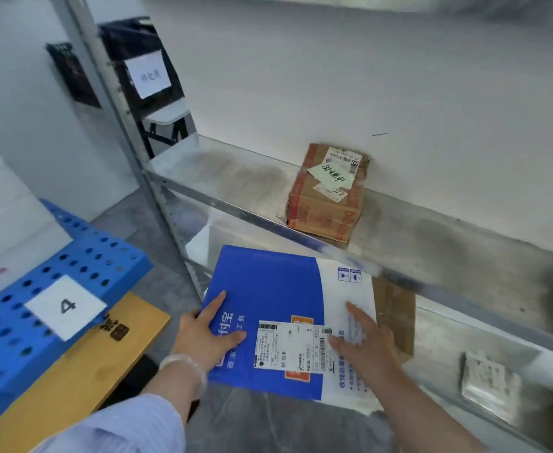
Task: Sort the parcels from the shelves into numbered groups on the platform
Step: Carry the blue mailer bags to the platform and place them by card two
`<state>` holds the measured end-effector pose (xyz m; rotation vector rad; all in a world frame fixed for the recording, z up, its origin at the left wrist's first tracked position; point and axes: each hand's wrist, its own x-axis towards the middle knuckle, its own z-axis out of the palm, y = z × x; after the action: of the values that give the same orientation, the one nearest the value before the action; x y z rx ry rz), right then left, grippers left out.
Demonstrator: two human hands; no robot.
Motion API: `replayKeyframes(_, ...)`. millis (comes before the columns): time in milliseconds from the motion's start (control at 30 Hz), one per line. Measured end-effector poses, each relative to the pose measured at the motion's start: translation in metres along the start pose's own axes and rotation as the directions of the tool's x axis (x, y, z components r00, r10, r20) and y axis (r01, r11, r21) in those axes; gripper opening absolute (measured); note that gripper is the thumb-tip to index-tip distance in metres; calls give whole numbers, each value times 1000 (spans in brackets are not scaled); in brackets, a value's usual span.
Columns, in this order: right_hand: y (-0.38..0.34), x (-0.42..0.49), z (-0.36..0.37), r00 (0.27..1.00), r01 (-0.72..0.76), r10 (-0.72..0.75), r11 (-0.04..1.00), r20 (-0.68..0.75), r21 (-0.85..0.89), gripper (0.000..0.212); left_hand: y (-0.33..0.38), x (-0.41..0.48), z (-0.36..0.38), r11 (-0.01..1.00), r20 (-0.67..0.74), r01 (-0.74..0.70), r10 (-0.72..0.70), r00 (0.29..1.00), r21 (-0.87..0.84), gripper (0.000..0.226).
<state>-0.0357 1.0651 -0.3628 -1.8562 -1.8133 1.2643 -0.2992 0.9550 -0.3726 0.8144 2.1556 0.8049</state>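
We hold a blue parcel [268, 289] near the platform [105, 256], left hand [208, 335] gripping its edge, right hand [363, 341] flat on top; a box [327, 194] and a packet [491, 384] sit unsorted on the shelves [236, 178].

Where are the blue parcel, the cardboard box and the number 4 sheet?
blue parcel [268, 289], head view, its plain blue upper face.
cardboard box [319, 209], head view, its brown front side.
number 4 sheet [67, 305], head view, the printed digit.

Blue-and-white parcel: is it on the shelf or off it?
Off it: left hand and right hand hold the blue-and-white parcel in front of the shelf rail, its near end over the floor.
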Motion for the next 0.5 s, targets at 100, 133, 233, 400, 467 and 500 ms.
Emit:
replayKeyframes(100, -16, -38, -18, 997, 44, -42, 999, 63, -30, 74, 6, -54, -22, 1000, -73, 26, -24, 997, 18, 84)
replayKeyframes(133, -23, -52, -22, 994, 66, -63, 997, 86, -33, 74, 4, -70, -29, 999, -101, 45, -42, 994, 25, 85)
replayKeyframes(233, -42, -87, -28, 977, 162, -153, 985, 146, -51, 76, -3, -118, -53, 995, -157, 95, -93, 983, 11, 85)
replayKeyframes(400, -101, -138, -21, 931, 310, -294, 950, 217, -42, 75, -13, -186, -117, 993, -271, 120, -121, 955, -19, 83)
replayKeyframes(467, -133, -163, -8, 904, 370, -346, 927, 252, -54, 75, -27, -209, -150, 985, -332, 137, -164, 929, -105, 85)
replayKeyframes(500, -147, -176, 2, 889, 400, -371, 914, 269, -62, 75, -37, -220, -167, 981, -367, 127, -174, 914, -148, 87)
